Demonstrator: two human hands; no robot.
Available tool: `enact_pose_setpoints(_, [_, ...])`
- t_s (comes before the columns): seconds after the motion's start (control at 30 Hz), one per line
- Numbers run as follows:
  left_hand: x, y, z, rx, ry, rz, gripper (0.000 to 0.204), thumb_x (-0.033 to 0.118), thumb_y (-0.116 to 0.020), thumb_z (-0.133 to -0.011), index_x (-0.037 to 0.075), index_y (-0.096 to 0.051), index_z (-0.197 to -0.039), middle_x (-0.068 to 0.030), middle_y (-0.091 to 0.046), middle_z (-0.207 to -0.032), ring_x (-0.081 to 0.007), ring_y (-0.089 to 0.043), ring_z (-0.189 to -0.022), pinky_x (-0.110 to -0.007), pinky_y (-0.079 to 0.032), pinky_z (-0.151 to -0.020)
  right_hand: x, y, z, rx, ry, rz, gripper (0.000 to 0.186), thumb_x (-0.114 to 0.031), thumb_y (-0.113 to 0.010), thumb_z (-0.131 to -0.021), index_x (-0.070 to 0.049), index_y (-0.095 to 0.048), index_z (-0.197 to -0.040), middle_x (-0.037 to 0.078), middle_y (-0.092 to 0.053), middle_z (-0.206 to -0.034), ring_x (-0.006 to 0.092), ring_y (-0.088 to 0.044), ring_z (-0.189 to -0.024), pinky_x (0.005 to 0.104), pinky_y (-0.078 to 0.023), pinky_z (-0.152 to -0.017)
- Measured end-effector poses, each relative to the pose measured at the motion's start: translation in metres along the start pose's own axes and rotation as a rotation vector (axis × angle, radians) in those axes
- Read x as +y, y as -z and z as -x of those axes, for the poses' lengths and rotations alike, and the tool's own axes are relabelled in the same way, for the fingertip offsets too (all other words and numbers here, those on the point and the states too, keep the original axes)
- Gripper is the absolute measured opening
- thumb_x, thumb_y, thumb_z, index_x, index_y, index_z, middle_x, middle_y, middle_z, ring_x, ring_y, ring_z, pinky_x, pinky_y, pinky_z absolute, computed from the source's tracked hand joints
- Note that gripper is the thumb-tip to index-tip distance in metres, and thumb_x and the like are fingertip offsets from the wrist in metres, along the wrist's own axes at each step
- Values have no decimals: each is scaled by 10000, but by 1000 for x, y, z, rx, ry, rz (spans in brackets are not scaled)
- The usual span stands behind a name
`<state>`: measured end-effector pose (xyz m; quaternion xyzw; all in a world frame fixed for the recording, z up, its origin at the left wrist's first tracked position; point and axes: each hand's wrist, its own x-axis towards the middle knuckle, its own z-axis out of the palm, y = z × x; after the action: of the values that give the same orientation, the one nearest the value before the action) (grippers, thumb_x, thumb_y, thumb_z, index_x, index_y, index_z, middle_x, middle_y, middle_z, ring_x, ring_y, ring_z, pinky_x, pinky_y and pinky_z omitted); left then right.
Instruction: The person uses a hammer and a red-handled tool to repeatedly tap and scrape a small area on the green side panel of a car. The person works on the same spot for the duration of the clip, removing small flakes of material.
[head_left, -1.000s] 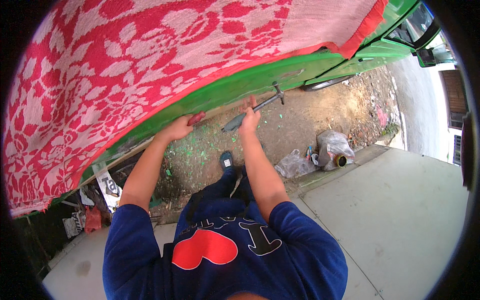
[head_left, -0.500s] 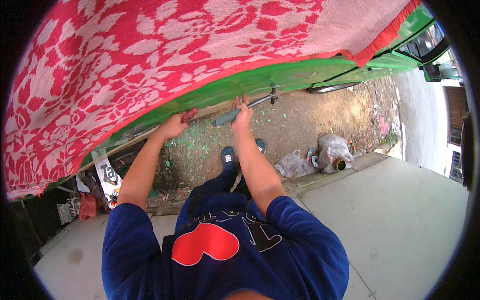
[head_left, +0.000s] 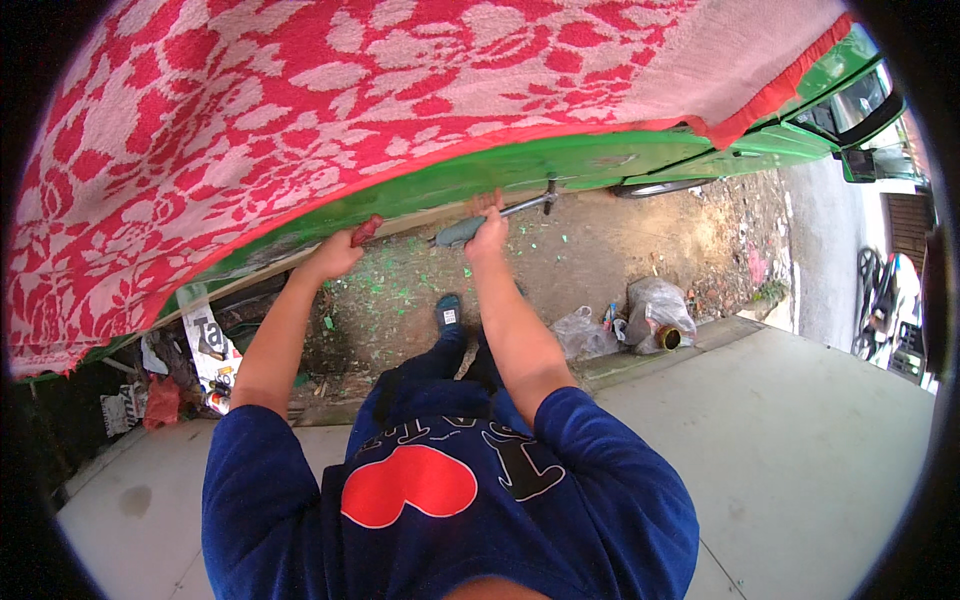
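Observation:
My left hand (head_left: 333, 260) is closed around the red handle of a tool (head_left: 368, 229), held close to the lower edge of a green vehicle panel (head_left: 440, 203). The tool's working end cannot be made out. In my right hand (head_left: 487, 238) is a hammer (head_left: 524, 206), gripped around its grey-green rubber handle. Its metal head points to the right, near the panel's lower edge. Some fingers of this hand stretch toward the panel and are blurred. A red and pink floral blanket (head_left: 330, 105) drapes over the vehicle above both hands.
Green paint flakes litter the dirt ground (head_left: 400, 290) around my feet. Plastic bags (head_left: 655, 300) and an open can (head_left: 668, 338) lie to the right, by the edge of pale slabs (head_left: 760, 420). A wheel (head_left: 660, 187) shows beneath the vehicle. Motorcycles (head_left: 885, 310) stand on the far-right road.
The view has shifted slightly, bringing motorcycles in at the far right. My left hand sits a little further left and lower. Both hands keep their tools.

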<state>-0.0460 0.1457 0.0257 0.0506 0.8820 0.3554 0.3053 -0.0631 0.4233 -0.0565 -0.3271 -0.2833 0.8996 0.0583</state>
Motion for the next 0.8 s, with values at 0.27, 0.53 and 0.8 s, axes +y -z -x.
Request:
enact_pose_setpoints(0.27, [0,1,0,18,35,-9,426,93,-510,-760,10,-525,-1177,-249,-616,-1039,-390,-590,-1006,-429,-431,-890,-19,12,-6,76,26,45,792,-48,-428,-721,-202,-293,-1486,113,-313,-1481,332,-393,-1291,495,-365,-1016])
enact_pose_setpoints(0.53, [-4,-1,6,56,38,24,428,91,-520,-775,6,-538,-1195,-244,-622,-1049,-372,-596,-1035,-408,-428,-907,-48,-27,4,38,166,-25,762,-46,-431,-738,-123,-295,-1483,-3,-281,-1515,256,-305,-1373,446,-294,-1079])
enact_pose_setpoints(0.8, [16,1,8,49,87,51,455,118,-522,-782,-35,-527,-1210,-249,-632,-1003,-344,-617,-989,-400,-444,-906,-75,-51,43,-80,225,72,735,4,-440,-723,-76,-348,-1448,17,-300,-1504,227,-333,-1357,439,-300,-1082])
